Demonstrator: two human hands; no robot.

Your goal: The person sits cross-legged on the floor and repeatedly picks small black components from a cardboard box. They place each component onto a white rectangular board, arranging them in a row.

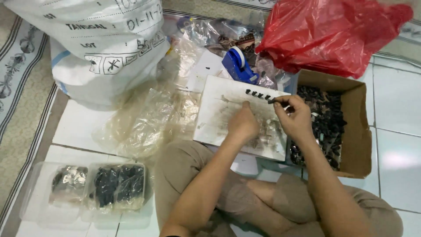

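Observation:
A smudged white board lies on the floor before my crossed legs. Along its far edge stands a short row of small black parts. My right hand pinches one more small black part at the right end of that row. My left hand rests on the middle of the board with its fingers curled, one fingertip pointing at the row; I cannot see anything in it. To the right, an open cardboard box holds several loose black parts.
A big white woven sack stands at the far left, a red plastic bag at the far right. A blue tape dispenser and clear plastic bags lie beyond the board. A clear tray with bagged parts sits near left.

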